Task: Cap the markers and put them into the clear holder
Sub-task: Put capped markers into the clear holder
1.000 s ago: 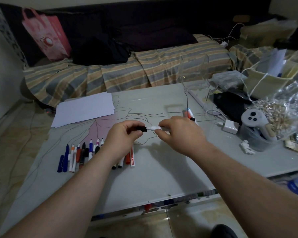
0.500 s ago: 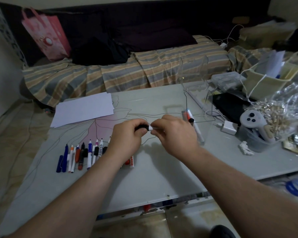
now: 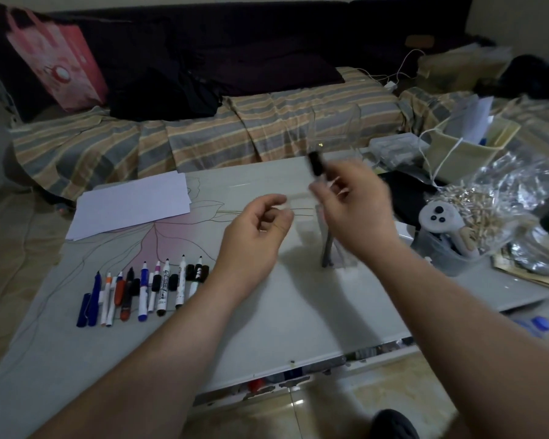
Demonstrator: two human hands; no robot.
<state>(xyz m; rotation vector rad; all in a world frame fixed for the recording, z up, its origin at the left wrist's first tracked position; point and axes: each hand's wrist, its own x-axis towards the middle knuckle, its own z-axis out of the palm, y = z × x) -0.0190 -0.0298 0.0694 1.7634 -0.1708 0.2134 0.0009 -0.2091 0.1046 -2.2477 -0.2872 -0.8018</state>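
Note:
My right hand [image 3: 354, 204] holds a white marker with a black cap [image 3: 316, 164] upright, cap end up, in front of the clear holder [image 3: 336, 128] at the table's far right. The hand is blurred by motion. A marker lies inside the holder's lower part [image 3: 327, 251]. My left hand [image 3: 255, 231] hovers over the table middle with fingers loosely curled and nothing in it. A row of several uncapped markers and loose caps [image 3: 146, 288] lies on the table at the left.
White paper sheets [image 3: 130, 205] lie at the table's back left. At the right stand a tub with a white controller [image 3: 438, 217], a bag of wooden clips [image 3: 485, 201] and a beige organiser [image 3: 466, 147]. A striped sofa [image 3: 203, 137] runs behind the table.
Both hands were together pressing the black cap onto the marker. They have separated: the right hand lifted the capped marker up and right toward the holder, the left hand let go.

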